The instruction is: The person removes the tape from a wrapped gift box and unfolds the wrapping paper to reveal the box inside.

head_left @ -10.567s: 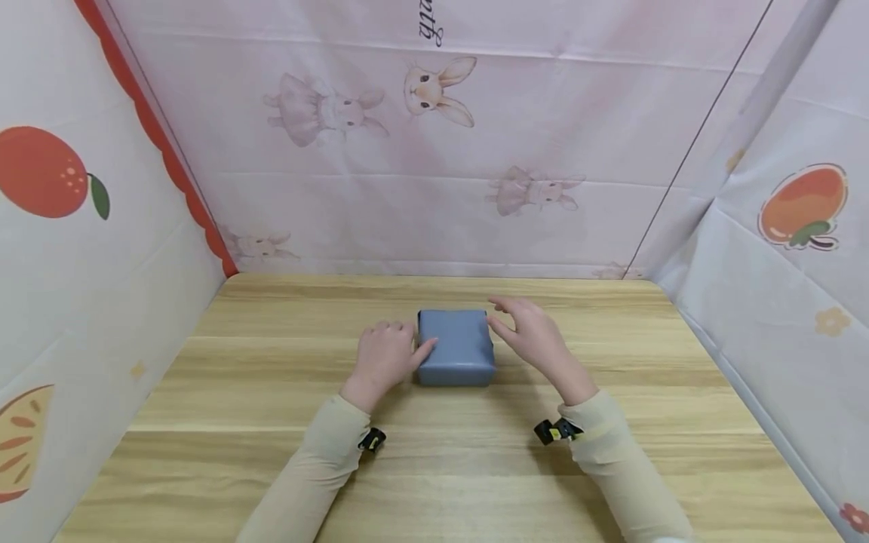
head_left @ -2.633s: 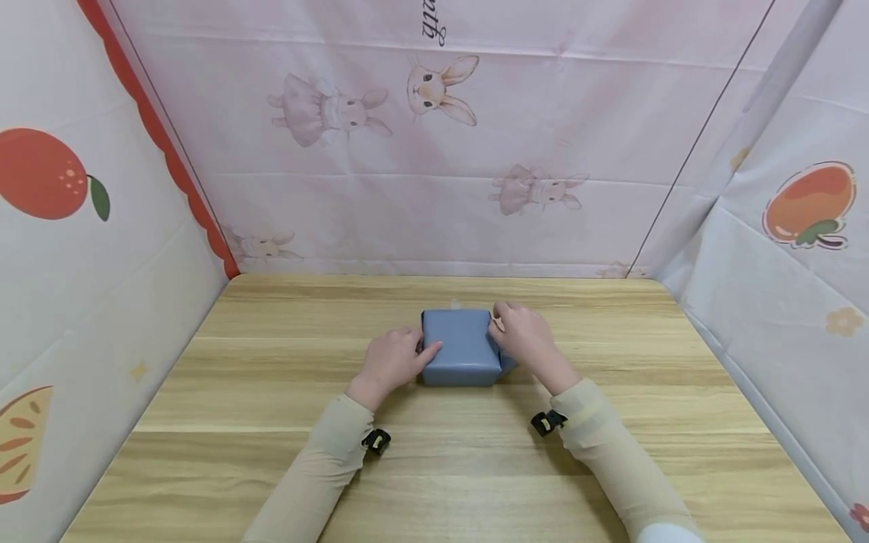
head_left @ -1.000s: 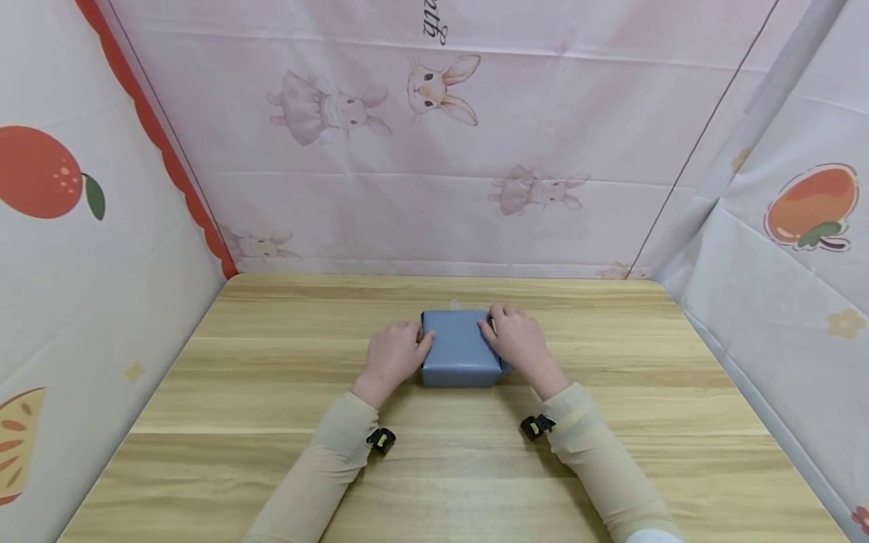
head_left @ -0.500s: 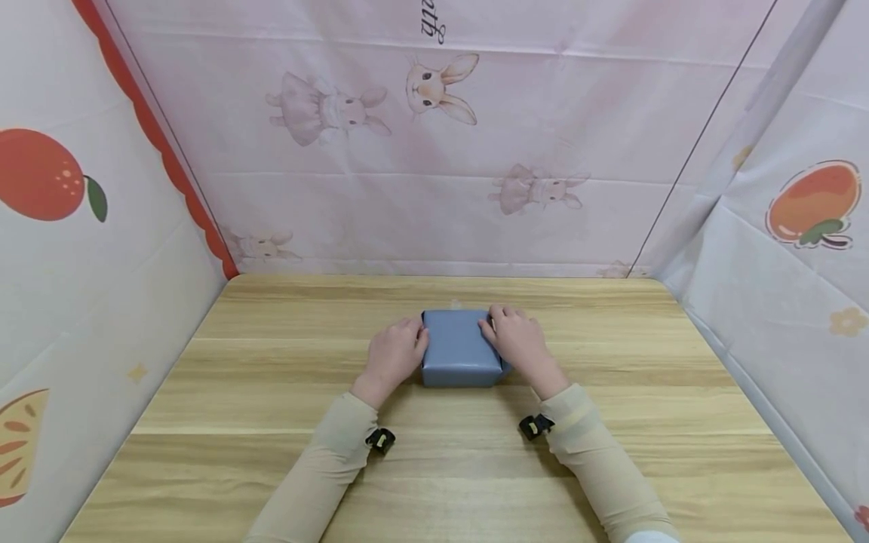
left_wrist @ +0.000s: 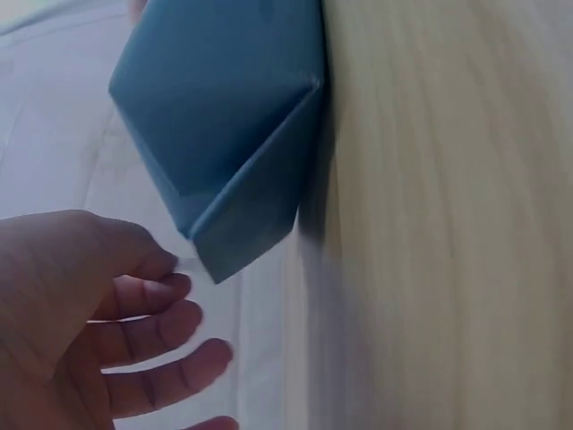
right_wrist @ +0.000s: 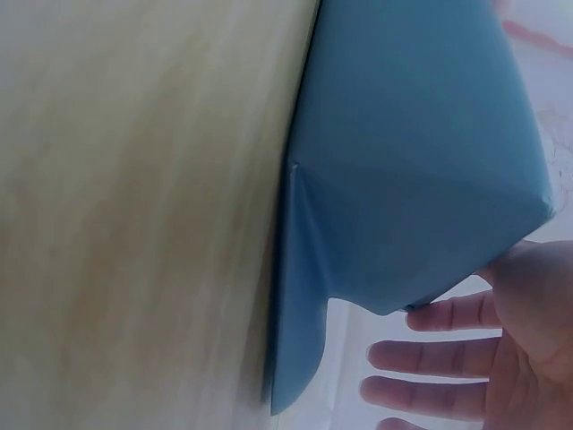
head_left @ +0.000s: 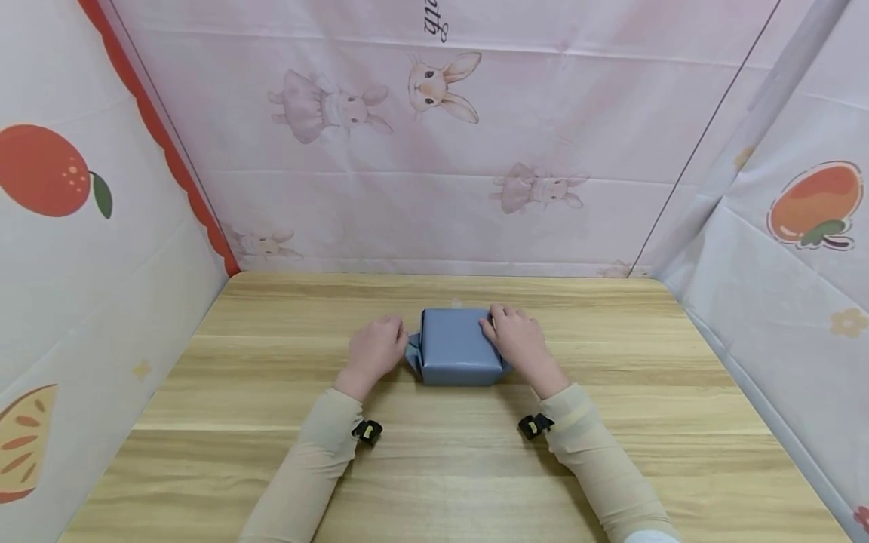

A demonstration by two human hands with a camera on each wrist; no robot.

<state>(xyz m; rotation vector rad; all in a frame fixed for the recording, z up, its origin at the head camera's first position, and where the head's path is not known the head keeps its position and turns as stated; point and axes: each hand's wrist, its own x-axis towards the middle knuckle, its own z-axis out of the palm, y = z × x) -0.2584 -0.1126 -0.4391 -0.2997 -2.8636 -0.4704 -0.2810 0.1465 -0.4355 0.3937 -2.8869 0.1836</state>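
Note:
A box wrapped in blue-grey paper point(head_left: 458, 339) sits on the wooden table, the paper at both ends sticking out as folded flaps. My left hand point(head_left: 377, 348) is just left of it, thumb and forefinger pinching what looks like a small strip of clear tape point(left_wrist: 186, 264) at the tip of the left paper flap point(left_wrist: 246, 233). The other left fingers are loosely bent. My right hand point(head_left: 519, 339) rests on the box's right edge, thumb on top. In the right wrist view its fingers point(right_wrist: 434, 356) are nearly straight, the forefinger at the edge of the right paper flap point(right_wrist: 300, 358).
A small clear piece point(head_left: 456, 303) shows at the box's far edge. The wooden table point(head_left: 462, 467) ends at a pink rabbit-print cloth point(head_left: 434, 226) behind. Fruit-print cloths point(head_left: 61, 302) stand on either side. Each wrist bears a small black camera point(head_left: 367, 431).
My left hand has left the box's top edge and moved left, and the left paper flap now sticks out. Earlier, my right hand came onto the box's right edge. The box has stayed nearly still.

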